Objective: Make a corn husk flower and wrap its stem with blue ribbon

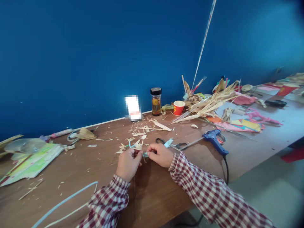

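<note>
Hands [161, 155] curled, nearly meeting, light-blue strip [145, 155] between; forearms [204, 183] angled inward.

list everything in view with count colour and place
table: 1, brown, below the wall
wall: 1, blue, behind
line: 1, white, against wall
jar: 1, clear, black-lidded, by wall
blurred item: 1, white, left of jar
paper cup: 1, red, right of jar
husk pile: 1, tan, right of cup
husk scraps: uncountable, pale, mid-table
coloured sheets: several, mixed, table's right
looped item: 1, pink, table's right
glue gun: 1, blue, right of hands
printed packet: 1, green-white, table's left
plastic container: 1, clear, by packet
thin loop: 1, blue-white, front left
floor: 1, grey, lower right
strip: at least 1, light blue, between hands
sleeves: 2, maroon-white check, both arms
left hand: 1, bare, at strip
right hand: 1, bare, pinching strip
</note>
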Motion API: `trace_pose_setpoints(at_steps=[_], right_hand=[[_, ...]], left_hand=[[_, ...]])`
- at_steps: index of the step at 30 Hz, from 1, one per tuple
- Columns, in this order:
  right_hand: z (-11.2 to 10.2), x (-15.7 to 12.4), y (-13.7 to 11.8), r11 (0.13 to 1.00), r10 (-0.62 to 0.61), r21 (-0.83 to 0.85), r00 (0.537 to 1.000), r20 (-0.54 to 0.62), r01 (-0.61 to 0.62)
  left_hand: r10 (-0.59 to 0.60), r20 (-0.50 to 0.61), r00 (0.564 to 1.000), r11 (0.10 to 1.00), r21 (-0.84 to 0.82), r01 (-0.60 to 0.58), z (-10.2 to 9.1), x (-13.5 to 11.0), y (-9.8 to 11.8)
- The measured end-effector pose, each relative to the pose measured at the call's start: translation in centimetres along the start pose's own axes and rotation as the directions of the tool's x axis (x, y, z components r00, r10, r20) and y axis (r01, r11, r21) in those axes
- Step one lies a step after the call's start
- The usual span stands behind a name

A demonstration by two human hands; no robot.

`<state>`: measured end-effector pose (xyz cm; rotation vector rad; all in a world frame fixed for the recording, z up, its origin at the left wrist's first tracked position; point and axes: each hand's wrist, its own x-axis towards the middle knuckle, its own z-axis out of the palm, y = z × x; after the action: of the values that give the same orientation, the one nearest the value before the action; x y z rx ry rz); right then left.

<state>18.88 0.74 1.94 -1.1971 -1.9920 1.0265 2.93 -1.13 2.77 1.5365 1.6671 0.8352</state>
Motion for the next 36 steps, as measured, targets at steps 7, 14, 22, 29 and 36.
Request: trace_pose_setpoints(at_steps=[7,14,22,29,36], right_hand=[[0.3,0.0,0.5,0.99,0.12,0.071,0.993,-0.012,-0.119],[0.4,0.1,0.7,0.989,0.123,0.085,0.992,-0.014,-0.121],[0.4,0.2,0.8,0.987,0.118,0.109,0.993,0.004,-0.118],[0.5,0.1,1.0,0.984,0.104,0.142,0.994,0.036,-0.108],[0.5,0.2,1.1,0.987,0.083,0.133,0.996,0.033,-0.087]], left_hand=[[0.018,-0.024,1.0,0.991,-0.129,-0.021,1.0,0.1,0.0],[-0.021,-0.033,0.999,0.971,-0.239,0.012,1.5,0.0,-0.6],[-0.08,0.042,0.996,0.935,-0.342,0.09,1.3,0.1,-0.7],[-0.104,0.104,0.989,0.891,-0.431,0.139,1.3,0.2,-0.6],[-0.085,0.095,0.992,0.902,-0.415,0.117,1.5,0.4,-1.3]])
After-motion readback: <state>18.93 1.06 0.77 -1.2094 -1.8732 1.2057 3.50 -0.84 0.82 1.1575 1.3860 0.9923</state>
